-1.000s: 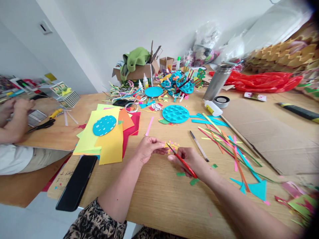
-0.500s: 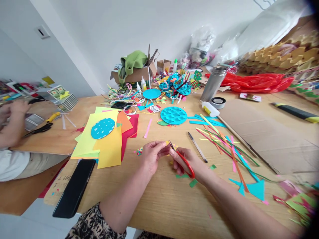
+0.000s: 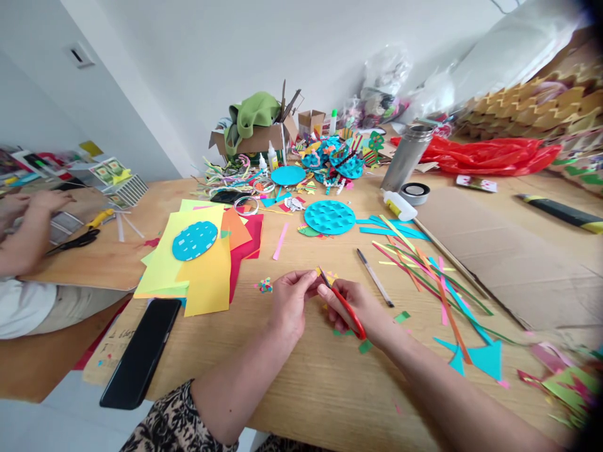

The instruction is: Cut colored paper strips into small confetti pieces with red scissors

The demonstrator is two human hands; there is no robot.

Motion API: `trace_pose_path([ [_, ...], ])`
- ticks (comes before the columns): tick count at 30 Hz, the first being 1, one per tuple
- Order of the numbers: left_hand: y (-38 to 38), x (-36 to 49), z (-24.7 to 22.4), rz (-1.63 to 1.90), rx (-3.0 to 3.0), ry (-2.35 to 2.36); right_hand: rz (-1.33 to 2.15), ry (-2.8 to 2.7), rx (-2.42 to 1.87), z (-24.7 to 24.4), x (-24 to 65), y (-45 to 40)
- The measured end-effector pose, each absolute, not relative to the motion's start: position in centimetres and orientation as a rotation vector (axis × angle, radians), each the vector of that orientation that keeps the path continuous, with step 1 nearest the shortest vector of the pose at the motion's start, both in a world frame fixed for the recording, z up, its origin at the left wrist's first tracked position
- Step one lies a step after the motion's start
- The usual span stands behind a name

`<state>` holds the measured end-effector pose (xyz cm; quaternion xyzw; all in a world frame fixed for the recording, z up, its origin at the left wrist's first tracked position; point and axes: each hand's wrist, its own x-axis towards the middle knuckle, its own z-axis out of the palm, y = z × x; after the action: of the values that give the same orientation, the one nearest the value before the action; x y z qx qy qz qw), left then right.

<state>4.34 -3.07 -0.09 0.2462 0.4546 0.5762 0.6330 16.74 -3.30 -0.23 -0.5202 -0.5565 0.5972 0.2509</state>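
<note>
My right hand (image 3: 351, 307) is wrapped around the red handles of a pair of scissors (image 3: 347, 309), whose blades point up and left. Close beside the blades, my left hand (image 3: 293, 298) pinches a tiny scrap of yellow paper (image 3: 319, 270), mostly hidden by the fingers. More yellow scraps (image 3: 332, 276) lie on the table just behind the blades. Green paper bits (image 3: 365, 346) are strewn below my right hand. A small heap of colourful paper dots (image 3: 265, 285) sits left of my left hand.
Coloured sheets (image 3: 207, 276) bear a spotted blue disc (image 3: 195, 241) at left, above a black phone (image 3: 141, 355). A pen (image 3: 374, 277), paper strips (image 3: 438, 282) and cardboard (image 3: 509, 263) lie right. A textured blue disc (image 3: 330, 218) and a steel flask (image 3: 406, 158) stand farther back. A co-worker's arm (image 3: 23, 232) shows far left.
My left hand has turned slightly, and its fingertips remain at the scissor blades. The scissors have shifted a little to the left. The view has moved slightly.
</note>
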Motion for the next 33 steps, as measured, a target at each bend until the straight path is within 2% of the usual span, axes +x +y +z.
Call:
trace_pose_path([
  [33, -3.35, 4.85, -0.38, 1.351, 0.511, 1.071, 1.624, -1.481, -1.446, -0.7, 16.59, -3.44],
])
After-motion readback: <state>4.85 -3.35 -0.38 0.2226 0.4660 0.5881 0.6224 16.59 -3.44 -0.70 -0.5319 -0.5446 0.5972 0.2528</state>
